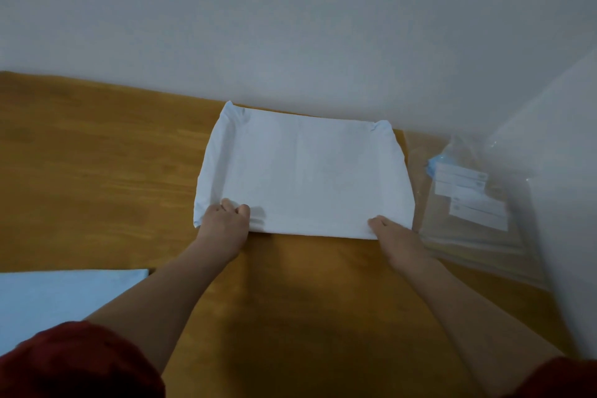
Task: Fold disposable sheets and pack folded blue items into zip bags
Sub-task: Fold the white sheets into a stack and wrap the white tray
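While I lean over the wooden table (97,152), my 2 hands rest on the near edge of a pale blue disposable sheet (307,171) that lies flat against the wall (290,26). My left hand (226,220) sits at the sheet's near left corner with its fingers curled and the thumb drawn in, so that it pinches a bit of the edge. My right hand (392,237) lies at the near right corner, its fingers laid fairly flat, the tips pressing on the fabric; whether any of them hook under the edge I cannot tell. The sheet is already folded into a broad rectangle, with its 2 far corners gathered and puckered, and its left side shows a narrow turned-in band.

Just beside the sheet on my right lies a stack of clear zip bags (478,220), with white label strips showing through and a sliver of blue at the upper left corner. A white surface (565,203) rises to the right of them, over their far side. At the lower left of my view lies another light blue sheet (58,297), well apart from the one under my hands. Both of my red sleeves (80,365) show at the bottom corners.
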